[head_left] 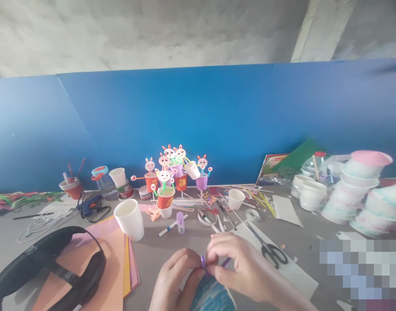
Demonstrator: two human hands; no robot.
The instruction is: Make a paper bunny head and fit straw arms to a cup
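Note:
At the bottom centre, my left hand and my right hand meet over a blue paper cup held near me. Both pinch a purple strip at the cup's rim, with a purple end sticking out at the right hand's fingertips. On the grey table beyond them lie a glue stick, a marker and black scissors on white paper.
Finished rabbit cup figures stand at the back against the blue wall. A stack of white cups, coloured paper, a black headset and a glue gun lie left. Stacked bowls crowd the right.

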